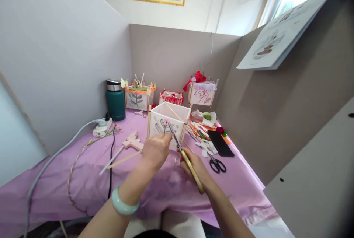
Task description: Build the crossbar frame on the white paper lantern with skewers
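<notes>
My right hand (192, 164) is wrapped around a pair of scissors with yellow handles (193, 173). Their metal blades point up and away, crossing in front of a white square box (181, 112) framed with wooden sticks. Dark leaf outlines are drawn on the box's front panel. My left hand (157, 151), a pale green bangle on its wrist, is closed just left of the blades, its fingertips pinched before the panel. What they pinch is hidden or too small to tell. A small pink spot (166, 121) shows at the blade tips.
A pink glue gun (132, 141) lies on the left beside a power strip (102, 127) and cables. Behind stand a green bottle (115, 101) and several decorated boxes (136, 100). Black-handled scissors (217, 165), a phone (220, 143) and loose sticks lie on the right.
</notes>
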